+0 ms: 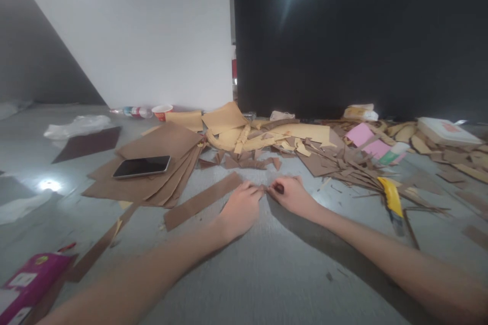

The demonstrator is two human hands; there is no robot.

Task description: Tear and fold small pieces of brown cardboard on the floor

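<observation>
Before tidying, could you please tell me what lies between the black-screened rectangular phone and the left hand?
In the head view, stacked flat brown sheets extending from beneath the phone, then a long flat brown strip beside the left hand.

Over my remote feed I took this for a makeshift craft workshop: scraps [346, 165] lay heaped on the grey surface [244, 279], a straight strip [204, 201], stacked brown sheets [162, 137] and a yellow tool [391, 195] told me of handwork, and a phone [142, 166], cup [161, 111] and bottle [137, 111] lay about casually
</observation>
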